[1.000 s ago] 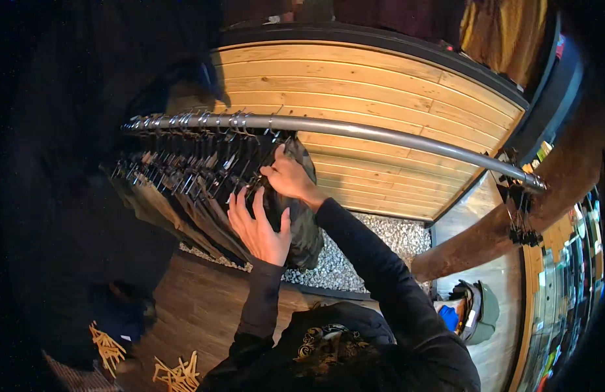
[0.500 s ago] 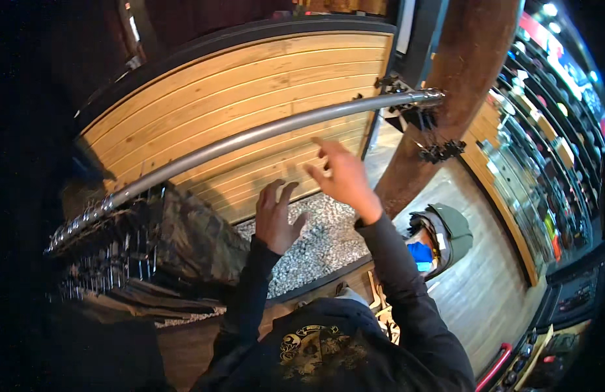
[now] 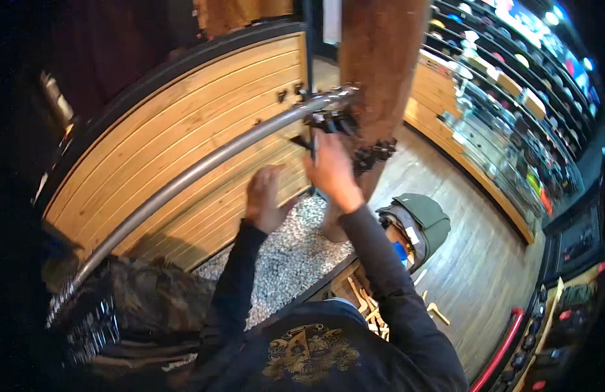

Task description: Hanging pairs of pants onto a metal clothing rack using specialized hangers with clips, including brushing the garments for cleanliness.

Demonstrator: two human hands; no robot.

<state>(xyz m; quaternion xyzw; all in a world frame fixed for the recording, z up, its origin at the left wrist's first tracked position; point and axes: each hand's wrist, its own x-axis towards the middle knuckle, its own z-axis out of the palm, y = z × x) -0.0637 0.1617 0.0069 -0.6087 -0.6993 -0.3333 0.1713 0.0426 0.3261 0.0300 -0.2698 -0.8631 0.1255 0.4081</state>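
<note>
My right hand [image 3: 332, 171] is raised to the black clip hangers [image 3: 334, 119] bunched at the right end of a grey metal rail [image 3: 211, 161]. Its fingers touch or overlap the lowest of them; motion blur hides whether they grip one. Below the middle of the rail, my left hand [image 3: 266, 199] hangs in the air with its thumb apart from the fingers and nothing in it. Camouflage trousers [image 3: 162, 297] and other dark garments hang from the rail's left end on shiny metal hangers [image 3: 96, 330].
A light plank panel [image 3: 184, 130] stands behind the rail, and a brown post [image 3: 384, 65] by its right end. Grey gravel [image 3: 289, 251] lies below. On the wooden floor are an open green-grey bag [image 3: 423, 222] and wooden hangers [image 3: 368, 304]. A glass display case [image 3: 492, 163] stands at right.
My view has turned to the right. My right hand has moved up to the black hangers at the rail's right end. The left hand stays below the rail, still holding nothing.
</note>
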